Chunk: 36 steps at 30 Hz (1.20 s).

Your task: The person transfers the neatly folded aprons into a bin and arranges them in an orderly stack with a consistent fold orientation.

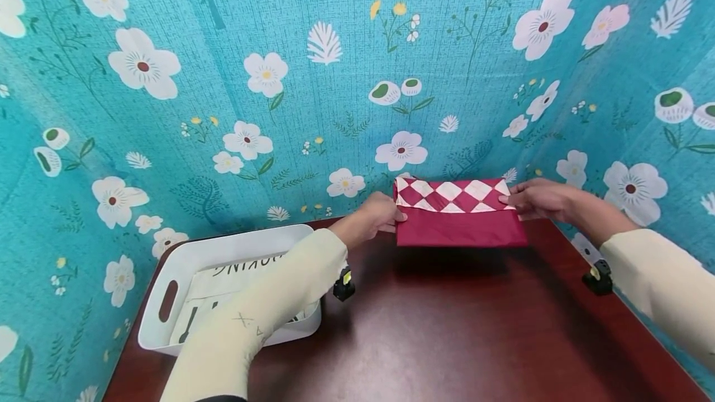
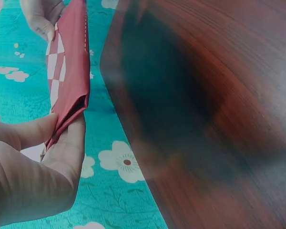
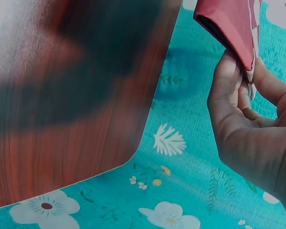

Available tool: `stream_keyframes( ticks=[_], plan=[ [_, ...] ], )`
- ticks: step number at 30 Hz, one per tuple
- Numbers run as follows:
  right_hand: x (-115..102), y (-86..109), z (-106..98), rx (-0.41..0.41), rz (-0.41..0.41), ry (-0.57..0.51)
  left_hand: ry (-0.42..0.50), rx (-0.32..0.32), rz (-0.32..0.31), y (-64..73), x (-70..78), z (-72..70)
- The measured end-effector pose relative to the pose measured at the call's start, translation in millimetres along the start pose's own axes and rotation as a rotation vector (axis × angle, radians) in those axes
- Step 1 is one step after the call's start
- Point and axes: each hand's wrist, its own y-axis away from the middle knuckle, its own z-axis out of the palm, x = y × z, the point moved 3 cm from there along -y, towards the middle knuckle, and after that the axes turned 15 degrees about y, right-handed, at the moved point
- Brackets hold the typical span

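Note:
A folded dark red cloth (image 1: pixel 460 228) with a band of white diamonds along its upper part is held above the far end of the table. My left hand (image 1: pixel 381 213) pinches its left edge, thumb on the near face and fingers behind. The right hand (image 1: pixel 539 199) pinches the opposite edge in the same way. Seen from the left wrist, the cloth (image 2: pixel 74 52) is a slim stack of layers, open at the fold by the left hand (image 2: pixel 43 171). In the right wrist view, a corner of the cloth (image 3: pixel 229 28) sits between thumb and fingers of the right hand (image 3: pixel 252 124).
A white plastic basket (image 1: pixel 153 303) with a handle slot stands at the table's left, partly behind the left sleeve. It holds a cream cloth (image 1: pixel 206 284) printed with dark lettering and utensil shapes. The dark wooden table (image 1: pixel 447 334) meets a blue floral curtain (image 1: pixel 335 110) at the back.

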Motion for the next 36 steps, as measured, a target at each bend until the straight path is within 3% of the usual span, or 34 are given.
stream_keyframes(
  ticks=[15,22,36],
  plan=[
    [-28.7,2.5,22.7,-0.047,-0.023,-0.026,-0.093,0.040,-0.042,17.2,-2.0,-29.5],
    [-41.6,5.5,33.0,-0.040,-0.016,-0.049,-0.115,0.059,-0.022,24.4,-4.7,-42.7],
    [-56.0,12.3,54.5,-0.047,0.015,-0.231,-0.141,0.058,-0.007,41.0,-3.2,-58.9]
  ],
)
